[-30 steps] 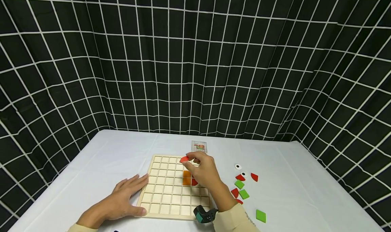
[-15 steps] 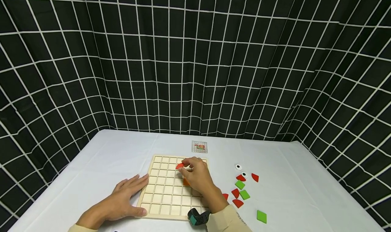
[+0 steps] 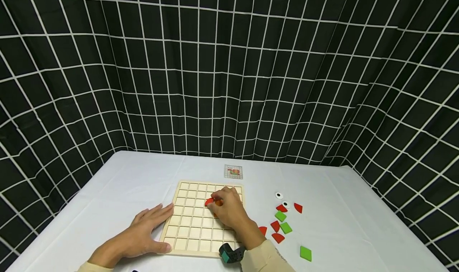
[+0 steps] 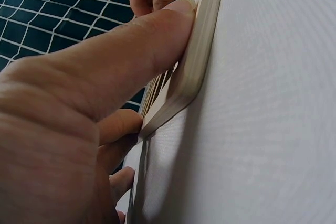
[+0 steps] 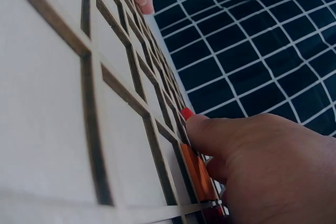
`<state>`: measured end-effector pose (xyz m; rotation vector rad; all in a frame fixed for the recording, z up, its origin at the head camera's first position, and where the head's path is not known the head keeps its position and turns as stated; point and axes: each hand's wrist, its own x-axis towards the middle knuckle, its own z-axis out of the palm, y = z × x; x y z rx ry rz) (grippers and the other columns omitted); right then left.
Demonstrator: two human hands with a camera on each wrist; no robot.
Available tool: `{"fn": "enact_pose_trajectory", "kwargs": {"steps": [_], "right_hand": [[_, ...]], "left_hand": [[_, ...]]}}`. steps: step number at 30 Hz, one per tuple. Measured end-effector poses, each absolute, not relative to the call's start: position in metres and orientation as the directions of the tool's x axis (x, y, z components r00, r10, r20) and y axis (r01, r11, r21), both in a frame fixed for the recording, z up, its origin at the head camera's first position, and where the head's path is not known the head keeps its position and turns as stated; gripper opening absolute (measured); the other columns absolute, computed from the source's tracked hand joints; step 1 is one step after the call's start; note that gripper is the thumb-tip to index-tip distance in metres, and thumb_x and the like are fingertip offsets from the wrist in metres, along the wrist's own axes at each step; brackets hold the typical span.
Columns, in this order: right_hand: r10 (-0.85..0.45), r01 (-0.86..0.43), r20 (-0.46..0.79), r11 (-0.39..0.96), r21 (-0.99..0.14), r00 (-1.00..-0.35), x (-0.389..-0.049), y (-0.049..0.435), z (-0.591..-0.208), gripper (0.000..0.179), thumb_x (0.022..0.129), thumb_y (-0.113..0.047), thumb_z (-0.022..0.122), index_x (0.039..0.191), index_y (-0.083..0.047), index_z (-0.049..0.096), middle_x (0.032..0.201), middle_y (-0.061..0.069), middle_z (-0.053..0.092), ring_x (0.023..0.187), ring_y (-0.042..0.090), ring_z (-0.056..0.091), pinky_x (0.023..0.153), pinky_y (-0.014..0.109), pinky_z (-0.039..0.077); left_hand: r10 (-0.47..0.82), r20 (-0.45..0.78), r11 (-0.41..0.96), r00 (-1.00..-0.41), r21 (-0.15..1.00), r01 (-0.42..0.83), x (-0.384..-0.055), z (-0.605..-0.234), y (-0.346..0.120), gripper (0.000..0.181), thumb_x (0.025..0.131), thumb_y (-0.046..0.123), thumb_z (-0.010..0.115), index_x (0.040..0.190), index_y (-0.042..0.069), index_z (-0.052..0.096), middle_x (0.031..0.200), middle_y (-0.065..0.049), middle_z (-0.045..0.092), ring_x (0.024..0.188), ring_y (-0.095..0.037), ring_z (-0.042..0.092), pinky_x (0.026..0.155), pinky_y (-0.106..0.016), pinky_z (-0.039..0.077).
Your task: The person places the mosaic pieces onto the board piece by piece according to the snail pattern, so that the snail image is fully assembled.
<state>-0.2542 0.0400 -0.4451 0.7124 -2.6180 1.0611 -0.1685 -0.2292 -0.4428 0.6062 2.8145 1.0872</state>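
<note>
A wooden grid board point(image 3: 193, 226) lies on the white table. My left hand point(image 3: 145, 232) rests against its left side, fingers fairly straight along the edge and thumb at the near left corner; in the left wrist view the thumb point(image 4: 152, 38) touches the rim. My right hand point(image 3: 229, 208) pinches a red quarter-circle tile point(image 3: 208, 201) between thumb and index finger, low over the board's upper middle cells. Orange tiles point(image 5: 197, 171) sit in the grid beside it, partly hidden under the right hand.
Right of the board lie several red quarter-circle tiles point(image 3: 277, 237), green square tiles point(image 3: 306, 253) and two white eye discs point(image 3: 279, 195). A small picture card point(image 3: 233, 171) lies beyond the board's far edge. A black gridded curtain point(image 3: 215, 85) surrounds the table.
My right hand has moved left and nearer, carrying the red tile from the board's far part down to a cell beside the orange tiles. My left hand stays put.
</note>
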Motion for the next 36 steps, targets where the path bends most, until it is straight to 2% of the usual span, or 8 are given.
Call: {"fn": "enact_pose_trajectory", "kwargs": {"steps": [3, 5, 12, 23, 28, 36], "right_hand": [[-0.352, -0.512, 0.373, 0.632, -0.582, -0.858, -0.253, 0.039, -0.444, 0.021, 0.083, -0.018, 0.075, 0.101, -0.007, 0.074, 0.096, -0.002, 0.063, 0.097, 0.020, 0.051, 0.091, 0.037, 0.044], [-0.351, -0.508, 0.369, 0.639, -0.578, -0.861, -0.252, 0.039, -0.444, 0.021, 0.083, -0.018, 0.075, 0.101, -0.007, 0.074, 0.096, -0.002, 0.063, 0.095, 0.018, 0.049, 0.081, 0.034, 0.047], [-0.362, -0.528, 0.386, 0.633, -0.567, -0.849, -0.253, 0.040, -0.446, 0.024, 0.082, -0.016, 0.075, 0.103, -0.004, 0.074, 0.095, -0.001, 0.063, 0.094, 0.019, 0.050, 0.076, 0.031, 0.046], [-0.369, -0.545, 0.405, 0.639, -0.543, -0.837, -0.254, 0.041, -0.447, 0.016, 0.083, -0.017, 0.073, 0.096, -0.009, 0.075, 0.094, -0.003, 0.059, 0.092, 0.018, 0.048, 0.077, 0.033, 0.046], [-0.354, -0.543, 0.414, 0.597, -0.590, -0.839, -0.251, 0.041, -0.440, 0.020, 0.084, -0.018, 0.073, 0.101, -0.007, 0.073, 0.096, -0.003, 0.058, 0.091, 0.018, 0.047, 0.074, 0.035, 0.045], [-0.322, -0.567, 0.466, 0.480, -0.670, -0.824, -0.247, 0.050, -0.415, 0.022, 0.086, -0.016, 0.072, 0.106, -0.008, 0.072, 0.100, -0.002, 0.061, 0.100, 0.021, 0.052, 0.083, 0.044, 0.046]], "left_hand": [[0.387, 0.088, 0.671, -0.918, 0.655, 0.346, -0.168, -0.443, -0.229, 0.104, 0.066, 0.055, 0.078, 0.144, -0.001, 0.040, 0.154, -0.012, 0.029, 0.141, -0.044, 0.011, 0.105, -0.064, -0.005], [0.389, 0.093, 0.671, -0.917, 0.653, 0.351, -0.168, -0.444, -0.230, 0.104, 0.066, 0.055, 0.078, 0.144, -0.001, 0.040, 0.154, -0.012, 0.029, 0.141, -0.044, 0.011, 0.105, -0.064, -0.005], [0.390, 0.100, 0.670, -0.915, 0.651, 0.357, -0.168, -0.446, -0.230, 0.102, 0.067, 0.054, 0.078, 0.145, 0.000, 0.041, 0.154, -0.011, 0.030, 0.141, -0.043, 0.013, 0.105, -0.063, -0.003], [0.389, 0.084, 0.676, -0.917, 0.650, 0.347, -0.169, -0.445, -0.230, 0.103, 0.066, 0.055, 0.078, 0.145, 0.000, 0.040, 0.155, -0.011, 0.028, 0.141, -0.043, 0.011, 0.104, -0.065, -0.005], [0.388, 0.086, 0.679, -0.917, 0.646, 0.348, -0.168, -0.444, -0.230, 0.103, 0.067, 0.055, 0.078, 0.145, -0.001, 0.040, 0.155, -0.012, 0.029, 0.141, -0.044, 0.012, 0.105, -0.064, -0.005], [0.367, 0.074, 0.687, -0.927, 0.651, 0.324, -0.168, -0.443, -0.230, 0.104, 0.065, 0.056, 0.078, 0.145, 0.000, 0.041, 0.155, -0.009, 0.029, 0.141, -0.042, 0.012, 0.105, -0.064, -0.003]]}}
